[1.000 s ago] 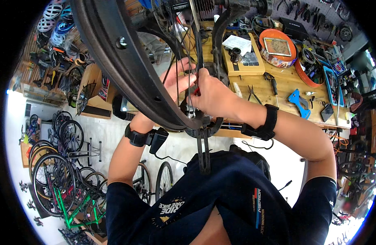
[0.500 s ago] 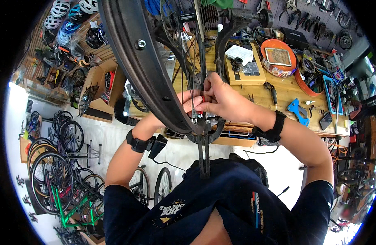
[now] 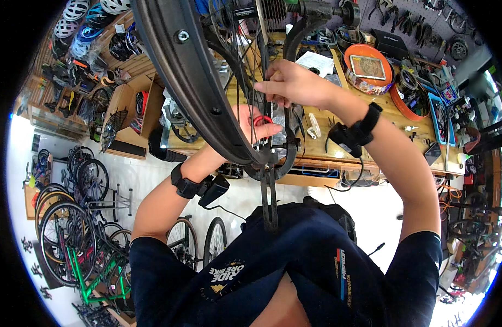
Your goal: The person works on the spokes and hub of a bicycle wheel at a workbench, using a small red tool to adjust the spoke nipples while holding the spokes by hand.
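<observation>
A bicycle wheel with a black rim (image 3: 207, 101) stands upright in a dark truing stand (image 3: 270, 204) in front of me. My left hand (image 3: 245, 126) is at the near side of the rim, closed on a round red spoke wrench (image 3: 263, 118) among the spokes. The wrench's jaw end is hidden by the fingers. Farther up the wheel, my right hand (image 3: 297, 86) has its thumb and fingers closed at a spoke (image 3: 253, 65). Its fingertips partly cover the contact. The hub with its cogs (image 3: 275, 20) sits at the far end.
Behind the wheel runs a wooden workbench (image 3: 327, 147) with a yellow box, orange round trays (image 3: 369, 64), a blue tray (image 3: 440, 120) and loose tools. An open cardboard box (image 3: 132, 117) stands at the left. Bicycles (image 3: 82, 234) fill the lower left. Tools hang on the far wall.
My right hand has moved away from my left, farther up the spokes. The left hand keeps the red spoke wrench, which now shows more. The view has shifted slightly.
</observation>
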Action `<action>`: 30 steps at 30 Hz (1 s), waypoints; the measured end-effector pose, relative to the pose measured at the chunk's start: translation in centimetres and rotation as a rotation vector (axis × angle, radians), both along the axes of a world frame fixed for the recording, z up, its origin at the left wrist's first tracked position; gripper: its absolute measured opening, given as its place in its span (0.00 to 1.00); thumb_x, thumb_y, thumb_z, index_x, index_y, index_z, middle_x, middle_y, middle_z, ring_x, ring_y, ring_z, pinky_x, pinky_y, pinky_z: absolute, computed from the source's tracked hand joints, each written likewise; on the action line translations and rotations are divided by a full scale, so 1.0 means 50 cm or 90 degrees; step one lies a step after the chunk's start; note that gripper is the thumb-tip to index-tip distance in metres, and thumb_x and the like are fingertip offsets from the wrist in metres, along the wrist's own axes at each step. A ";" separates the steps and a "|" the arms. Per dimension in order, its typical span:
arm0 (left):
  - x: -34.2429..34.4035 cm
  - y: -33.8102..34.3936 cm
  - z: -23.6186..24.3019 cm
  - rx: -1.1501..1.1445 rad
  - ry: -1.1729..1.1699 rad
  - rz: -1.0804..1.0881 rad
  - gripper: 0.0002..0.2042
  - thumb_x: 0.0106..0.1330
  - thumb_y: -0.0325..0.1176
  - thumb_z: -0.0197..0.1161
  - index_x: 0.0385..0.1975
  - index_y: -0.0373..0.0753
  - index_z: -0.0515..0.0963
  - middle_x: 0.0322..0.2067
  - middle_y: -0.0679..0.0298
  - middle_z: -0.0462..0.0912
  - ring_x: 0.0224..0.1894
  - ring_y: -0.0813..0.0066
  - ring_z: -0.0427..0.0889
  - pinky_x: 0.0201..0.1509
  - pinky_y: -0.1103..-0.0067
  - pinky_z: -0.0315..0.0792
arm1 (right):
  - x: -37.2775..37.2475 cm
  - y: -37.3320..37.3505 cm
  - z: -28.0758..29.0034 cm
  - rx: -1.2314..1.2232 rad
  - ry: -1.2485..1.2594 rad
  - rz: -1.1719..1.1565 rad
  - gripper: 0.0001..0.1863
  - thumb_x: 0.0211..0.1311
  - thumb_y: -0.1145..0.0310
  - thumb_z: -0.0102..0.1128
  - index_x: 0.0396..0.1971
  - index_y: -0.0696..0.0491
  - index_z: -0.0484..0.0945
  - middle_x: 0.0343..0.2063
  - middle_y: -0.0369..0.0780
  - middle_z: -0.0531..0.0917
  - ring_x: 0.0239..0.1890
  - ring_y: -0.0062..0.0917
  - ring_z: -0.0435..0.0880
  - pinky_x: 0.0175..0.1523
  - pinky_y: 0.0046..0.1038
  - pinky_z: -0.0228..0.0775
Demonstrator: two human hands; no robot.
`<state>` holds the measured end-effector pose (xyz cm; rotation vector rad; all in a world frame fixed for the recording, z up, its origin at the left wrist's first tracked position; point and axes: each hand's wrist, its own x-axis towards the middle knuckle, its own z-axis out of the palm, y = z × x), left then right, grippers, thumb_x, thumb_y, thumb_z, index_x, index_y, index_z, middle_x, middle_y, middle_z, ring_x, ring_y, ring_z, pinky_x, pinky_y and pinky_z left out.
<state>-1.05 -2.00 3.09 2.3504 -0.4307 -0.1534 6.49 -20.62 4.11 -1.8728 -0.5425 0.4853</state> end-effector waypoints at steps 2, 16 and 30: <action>0.000 0.001 0.002 -0.019 0.023 -0.003 0.22 0.54 0.47 0.71 0.15 0.33 0.75 0.10 0.67 0.70 0.15 0.82 0.63 0.19 0.78 0.58 | 0.033 0.016 -0.049 -0.022 -0.159 -0.060 0.25 0.56 0.57 0.67 0.35 0.67 0.73 0.23 0.45 0.80 0.25 0.22 0.81 0.29 0.25 0.72; -0.006 0.001 -0.022 0.014 -0.012 0.002 0.16 0.59 0.41 0.67 0.22 0.31 0.78 0.15 0.64 0.74 0.19 0.82 0.66 0.24 0.78 0.62 | 0.010 0.047 -0.012 -0.048 -0.119 -0.049 0.14 0.62 0.69 0.61 0.36 0.61 0.67 0.18 0.38 0.77 0.18 0.18 0.73 0.23 0.21 0.67; 0.011 0.048 -0.054 -0.717 0.525 -0.229 0.18 0.61 0.40 0.67 0.42 0.35 0.73 0.39 0.60 0.78 0.40 0.78 0.77 0.44 0.84 0.71 | -0.003 0.032 0.035 -0.009 -0.008 -0.011 0.15 0.62 0.65 0.63 0.36 0.60 0.70 0.19 0.36 0.76 0.18 0.15 0.71 0.22 0.18 0.62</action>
